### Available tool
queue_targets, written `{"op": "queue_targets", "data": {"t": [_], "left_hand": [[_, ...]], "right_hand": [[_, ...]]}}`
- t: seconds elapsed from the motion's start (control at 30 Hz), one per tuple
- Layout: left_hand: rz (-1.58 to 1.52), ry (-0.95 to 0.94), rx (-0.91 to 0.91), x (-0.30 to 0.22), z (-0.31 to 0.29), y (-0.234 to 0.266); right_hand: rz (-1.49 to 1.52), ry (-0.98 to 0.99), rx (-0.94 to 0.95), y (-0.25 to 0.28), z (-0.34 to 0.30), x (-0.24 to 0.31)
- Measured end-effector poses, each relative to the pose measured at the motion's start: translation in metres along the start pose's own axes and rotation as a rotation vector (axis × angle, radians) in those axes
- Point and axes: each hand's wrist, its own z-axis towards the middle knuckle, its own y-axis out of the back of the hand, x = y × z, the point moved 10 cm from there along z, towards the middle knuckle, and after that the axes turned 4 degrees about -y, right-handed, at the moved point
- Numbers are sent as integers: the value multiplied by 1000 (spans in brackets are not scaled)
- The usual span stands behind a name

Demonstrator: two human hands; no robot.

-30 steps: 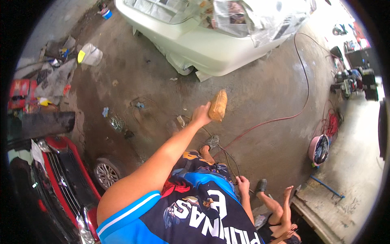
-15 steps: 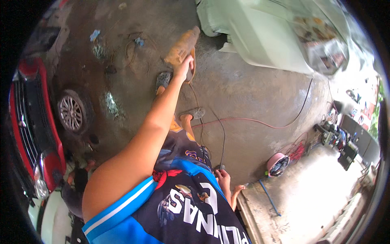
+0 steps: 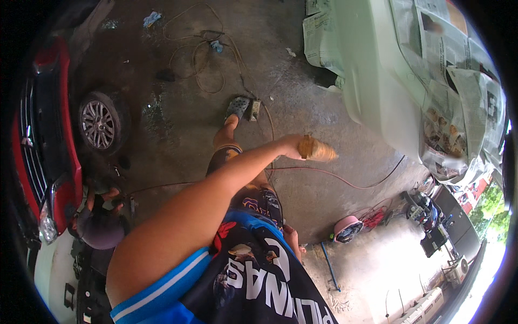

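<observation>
My left arm reaches across the middle, its hand [image 3: 292,147] closed on a worn orange-brown heat gun [image 3: 319,149] held above the floor. The tool is smeared by motion and points right, toward a pale green car panel [image 3: 367,65]. Most of the tool's handle is hidden by my fingers. Low beside my dark shorts, my right hand [image 3: 291,238] has its fingers curled; what lies in them, if anything, I cannot make out.
A newspaper-masked area [image 3: 450,113] covers part of the pale car. A reddish hose [image 3: 334,175] and a coiled cord [image 3: 197,65] lie on concrete. By a red car [image 3: 67,119] are a loose wheel [image 3: 100,121] and a crouching person [image 3: 100,221]. A pink basin [image 3: 345,225] stands right.
My left hand has swung the heat gun down and to the right, nearer to me. The view has shifted, bringing more of the masked car into sight. My right hand stays low.
</observation>
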Motion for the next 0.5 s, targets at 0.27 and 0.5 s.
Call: {"op": "queue_targets", "data": {"t": [0.27, 0.5], "left_hand": [[-519, 363, -646, 68, -14, 204], [-767, 106, -962, 32, -13, 252]], "right_hand": [[-4, 51, -14, 7, -11, 35], [73, 6, -85, 4, -15, 38]]}}
